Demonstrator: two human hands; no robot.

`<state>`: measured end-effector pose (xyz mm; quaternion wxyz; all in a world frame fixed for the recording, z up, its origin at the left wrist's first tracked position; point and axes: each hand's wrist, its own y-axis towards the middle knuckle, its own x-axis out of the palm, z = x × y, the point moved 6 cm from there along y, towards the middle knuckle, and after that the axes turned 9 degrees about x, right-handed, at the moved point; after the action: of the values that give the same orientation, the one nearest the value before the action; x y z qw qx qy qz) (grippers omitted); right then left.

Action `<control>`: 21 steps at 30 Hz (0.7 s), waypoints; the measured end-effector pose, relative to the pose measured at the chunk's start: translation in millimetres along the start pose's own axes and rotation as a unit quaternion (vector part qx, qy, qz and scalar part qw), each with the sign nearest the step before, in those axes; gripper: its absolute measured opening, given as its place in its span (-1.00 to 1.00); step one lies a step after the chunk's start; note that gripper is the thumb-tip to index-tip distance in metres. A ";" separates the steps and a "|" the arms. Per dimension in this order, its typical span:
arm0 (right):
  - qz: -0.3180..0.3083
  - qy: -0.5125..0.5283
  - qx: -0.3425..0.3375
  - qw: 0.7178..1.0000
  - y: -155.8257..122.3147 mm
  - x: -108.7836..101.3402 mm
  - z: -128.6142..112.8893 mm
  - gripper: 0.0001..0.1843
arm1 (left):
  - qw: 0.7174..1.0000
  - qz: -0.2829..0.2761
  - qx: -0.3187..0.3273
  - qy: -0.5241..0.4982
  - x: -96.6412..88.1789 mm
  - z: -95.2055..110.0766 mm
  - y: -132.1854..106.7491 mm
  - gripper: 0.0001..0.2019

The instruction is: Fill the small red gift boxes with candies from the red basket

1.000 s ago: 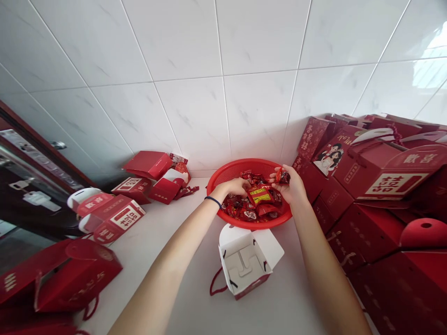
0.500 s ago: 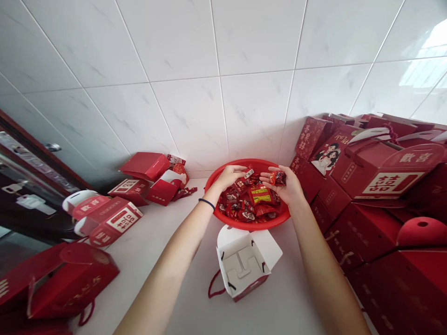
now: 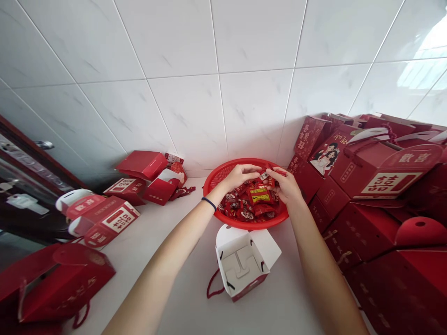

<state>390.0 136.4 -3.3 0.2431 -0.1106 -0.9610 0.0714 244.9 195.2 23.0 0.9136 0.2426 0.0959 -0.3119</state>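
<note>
White tiled wall (image 3: 181,42) behind, white counter (image 3: 192,293). I have a red packet (image 3: 264,175) over the red basket (image 3: 251,226), towards its 1 o'clock, at 3 o'clock from the left hand (image 3: 241,176), 9 o'clock from the right hand (image 3: 287,184). Left fingers narrow, pinching it; right thumb touches it, can't tell what the curled right fingers hold. Label side faces me; long axis hidden. Open box (image 3: 240,265) at basket's 6 o'clock.

hands (image 3: 287,186): together at white-labelled packet (image 3: 264,176) | red basket (image 3: 256,226): beneath | open box (image 3: 235,265): in front
</note>
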 end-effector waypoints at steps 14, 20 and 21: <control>0.005 0.119 0.100 0.988 2.5 -4.4 3.1 -0.88 | 0.938 -0.224 -0.103 0.243 23.3 -45.4 -16.2 -0.64; 0.002 0.148 0.129 0.981 -4.0 0.5 0.6 -0.80 | 0.934 -0.223 -0.107 0.260 25.0 -43.0 -16.3 -0.71; 0.005 0.154 0.128 0.980 -4.2 0.6 0.3 -0.82 | 0.934 -0.217 -0.107 0.263 24.6 -42.3 -16.1 -0.72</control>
<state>388.6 132.4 -2.5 0.4000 -0.0930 -0.8944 0.1772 253.3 192.6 -27.8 0.7868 0.1896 0.4155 -0.4152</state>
